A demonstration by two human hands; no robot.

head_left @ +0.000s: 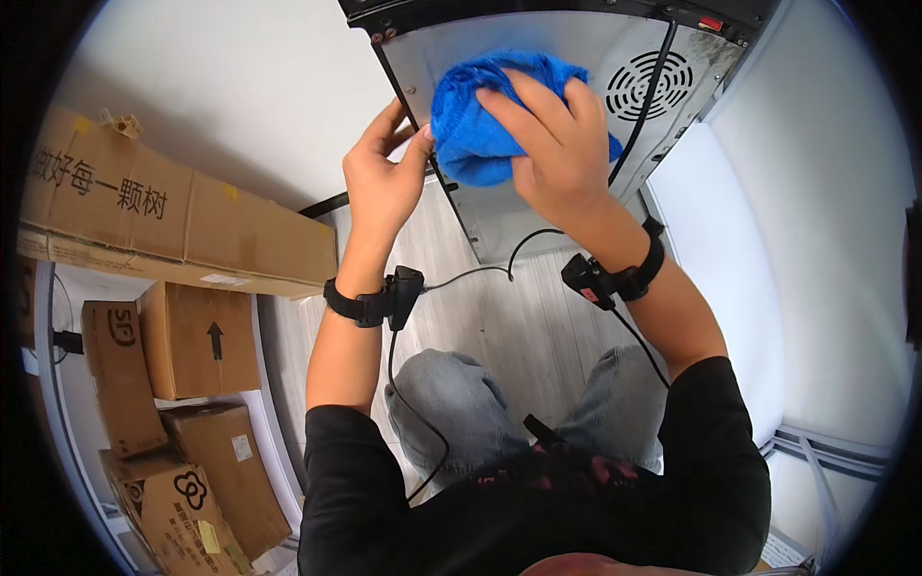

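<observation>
A grey metal appliance with a black top stands in front of me, its panel facing me. My right hand presses a bunched blue cloth against that panel, fingers spread over the fabric. The cloth covers part of the panel behind it. At the panel's left edge, my left hand grips the side, with its thumb in front near the cloth and its other fingers partly hidden behind the edge.
Right of the cloth are a round vent, a hanging black cable and a red switch. A long cardboard box lies at left above shelved cartons. White walls stand close on both sides. Thin wires run from my wrist straps.
</observation>
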